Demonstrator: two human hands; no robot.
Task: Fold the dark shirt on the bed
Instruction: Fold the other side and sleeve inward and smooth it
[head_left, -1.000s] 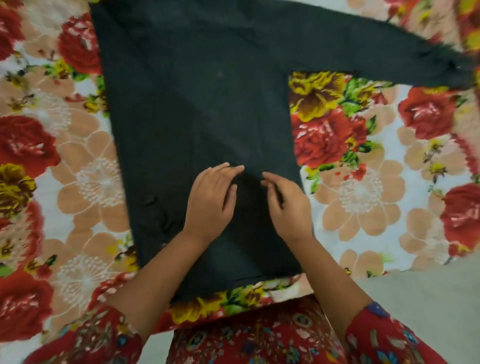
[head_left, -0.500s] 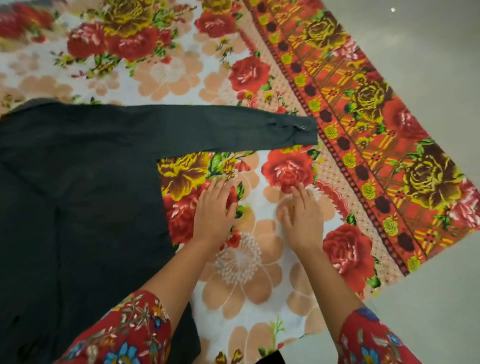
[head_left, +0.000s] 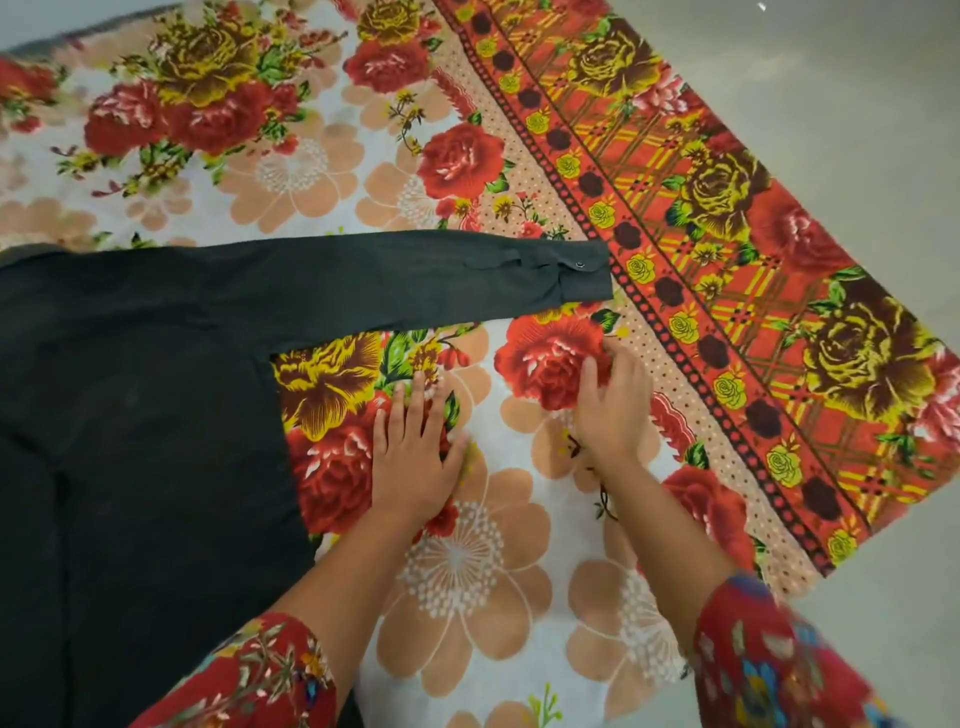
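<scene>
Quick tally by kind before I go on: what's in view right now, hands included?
dark shirt: 1
floral bedsheet: 1
hands: 2, left hand and right hand, both on the sheet, neither on the shirt
Total: 4

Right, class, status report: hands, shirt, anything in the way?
Left hand, right hand open on floral bedsheet. Dark long-sleeved shirt untouched, sleeve outstretched. Nothing on it.
</scene>
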